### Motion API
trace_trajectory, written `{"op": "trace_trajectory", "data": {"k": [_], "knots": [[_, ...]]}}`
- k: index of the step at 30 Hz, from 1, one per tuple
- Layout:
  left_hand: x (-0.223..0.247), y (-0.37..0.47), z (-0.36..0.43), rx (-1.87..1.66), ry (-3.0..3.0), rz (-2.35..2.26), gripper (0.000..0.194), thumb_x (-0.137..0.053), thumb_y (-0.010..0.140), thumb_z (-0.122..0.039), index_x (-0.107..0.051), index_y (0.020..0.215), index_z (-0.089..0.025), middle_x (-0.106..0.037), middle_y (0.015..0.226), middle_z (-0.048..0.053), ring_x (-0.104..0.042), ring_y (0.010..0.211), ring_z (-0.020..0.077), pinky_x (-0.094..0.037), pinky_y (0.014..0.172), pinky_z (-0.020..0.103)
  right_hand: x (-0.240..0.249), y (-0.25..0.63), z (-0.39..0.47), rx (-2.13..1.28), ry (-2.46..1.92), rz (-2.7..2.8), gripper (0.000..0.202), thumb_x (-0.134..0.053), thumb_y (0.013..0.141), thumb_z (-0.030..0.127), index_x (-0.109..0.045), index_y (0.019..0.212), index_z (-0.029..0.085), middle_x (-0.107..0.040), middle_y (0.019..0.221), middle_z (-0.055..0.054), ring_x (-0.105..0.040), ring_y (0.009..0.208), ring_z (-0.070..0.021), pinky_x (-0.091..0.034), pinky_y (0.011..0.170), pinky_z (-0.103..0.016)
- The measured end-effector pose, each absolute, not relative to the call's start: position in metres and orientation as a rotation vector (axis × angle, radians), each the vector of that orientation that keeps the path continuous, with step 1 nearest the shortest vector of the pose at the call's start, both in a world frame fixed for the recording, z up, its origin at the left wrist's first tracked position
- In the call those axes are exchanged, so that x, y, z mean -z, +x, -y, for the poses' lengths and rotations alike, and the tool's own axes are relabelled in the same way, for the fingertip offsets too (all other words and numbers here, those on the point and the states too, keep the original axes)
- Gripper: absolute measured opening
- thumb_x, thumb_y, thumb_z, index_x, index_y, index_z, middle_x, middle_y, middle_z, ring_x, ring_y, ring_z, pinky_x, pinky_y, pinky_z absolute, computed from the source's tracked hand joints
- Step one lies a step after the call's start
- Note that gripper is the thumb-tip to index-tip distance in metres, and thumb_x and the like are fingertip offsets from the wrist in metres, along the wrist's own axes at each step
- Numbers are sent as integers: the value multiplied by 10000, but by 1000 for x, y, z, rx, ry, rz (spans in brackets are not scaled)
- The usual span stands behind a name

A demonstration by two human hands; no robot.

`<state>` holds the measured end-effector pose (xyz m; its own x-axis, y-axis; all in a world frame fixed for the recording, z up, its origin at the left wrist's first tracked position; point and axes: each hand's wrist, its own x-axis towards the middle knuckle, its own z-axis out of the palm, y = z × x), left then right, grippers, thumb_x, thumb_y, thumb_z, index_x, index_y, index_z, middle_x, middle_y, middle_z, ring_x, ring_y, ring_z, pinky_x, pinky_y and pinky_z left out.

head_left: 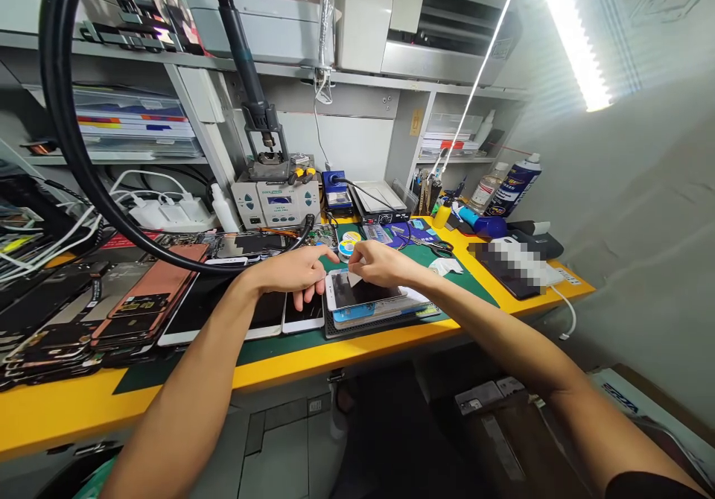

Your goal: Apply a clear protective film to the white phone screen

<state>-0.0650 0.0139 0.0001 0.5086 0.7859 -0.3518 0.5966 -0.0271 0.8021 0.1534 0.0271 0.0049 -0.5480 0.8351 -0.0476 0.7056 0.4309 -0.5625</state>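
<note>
A white-framed phone [366, 298] with a dark screen lies face up on a stack of flat items, a blue layer showing beneath it. Over its screen, my right hand [383, 262] is closed, with a small pale flat piece [354, 278] pinched at its fingertips; whether it is paper or cloth I cannot tell. My left hand [296, 269] hovers by the phone's left end, index finger stretched out and the others loosely bent and apart, with nothing visible in it. Under that hand sits another white-edged phone [303, 316], and left of it a white tablet [223, 305].
Opened phones and loose parts [137, 290] are piled at the left. A solder spool [349, 244], scissors [441, 248] and a rework station [279, 199] stand behind the hands. A black hose [56, 112] loops overhead at left. Bottles [514, 186] and a partly blurred dark device [494, 269] are at right.
</note>
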Motion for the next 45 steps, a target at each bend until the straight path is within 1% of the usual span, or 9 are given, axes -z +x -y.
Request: {"op": "trace_trajectory", "data": {"k": [5, 10, 14, 17, 21, 24, 32, 37, 45], "knots": [[2, -66, -15, -229, 1735, -1157, 582, -510, 777, -133, -416, 1350, -180, -619, 733, -21, -629, 539, 161, -576, 438, 259, -3, 141, -28, -808, -1286, 2502, 74, -538, 705, 117, -595, 682, 158, -467, 631, 20, -411, 606, -112, -292, 547, -242], [3, -67, -16, -232, 1745, -1135, 526, -512, 772, -124, -431, 1287, -198, -627, 739, -16, -643, 588, 170, -579, 447, 247, -5, 130, -26, -837, -1242, 2521, 142, -530, 724, 108, -526, 595, 167, -348, 567, 45, -322, 563, -94, -264, 521, -245], [6, -68, -19, -230, 1736, -1124, 513, -505, 734, -96, -438, 1231, -208, -626, 731, -17, -652, 579, 165, -578, 457, 236, -5, 120, -25, -848, -1257, 2500, 201, -545, 761, 129, -515, 567, 169, -362, 534, 42, -330, 547, -93, -256, 500, -243], [7, -69, -21, -237, 1728, -1130, 508, -501, 730, -96, -431, 1221, -205, -638, 741, -9, -658, 587, 165, -580, 468, 235, -6, 116, -27, -891, -1252, 2482, 174, -569, 779, 136, -582, 608, 161, -411, 533, 39, -374, 543, -92, -267, 486, -227], [1, -66, -18, -246, 1705, -1159, 551, -503, 766, -126, -390, 1302, -186, -645, 747, -3, -646, 583, 163, -587, 470, 247, -17, 131, -34, -979, -1268, 2387, 65, -625, 836, 198, -664, 823, 148, -577, 638, 16, -528, 584, -98, -340, 488, -184], [-4, -65, -14, -252, 1681, -1177, 607, -515, 781, -152, -361, 1367, -167, -657, 747, 7, -633, 581, 166, -593, 469, 260, -26, 164, -39, -1011, -1338, 2279, 149, -649, 883, 282, -649, 952, 150, -646, 742, -17, -605, 629, -114, -372, 474, -164], [-4, -62, -11, -275, 1655, -1150, 659, -541, 744, -146, -379, 1381, -179, -680, 764, 9, -642, 580, 167, -620, 514, 301, -12, 240, -33, -1073, -1519, 2185, 170, -641, 890, 331, -573, 895, 176, -599, 770, -8, -602, 598, -114, -392, 461, -177], [-7, -58, -9, -285, 1659, -1146, 654, -516, 756, -152, -375, 1395, -161, -677, 750, 1, -653, 574, 174, -621, 514, 318, -10, 246, -30, -1013, -1524, 2220, 139, -682, 838, 288, -601, 849, 176, -604, 768, 2, -562, 621, -104, -429, 545, -185], [-8, -54, -8, -276, 1657, -1159, 605, -521, 762, -137, -419, 1358, -157, -696, 748, 5, -663, 549, 167, -599, 498, 289, -13, 239, -31, -1012, -1569, 2252, 126, -675, 805, 277, -628, 831, 163, -569, 664, 18, -568, 593, -120, -401, 520, -202]]}}
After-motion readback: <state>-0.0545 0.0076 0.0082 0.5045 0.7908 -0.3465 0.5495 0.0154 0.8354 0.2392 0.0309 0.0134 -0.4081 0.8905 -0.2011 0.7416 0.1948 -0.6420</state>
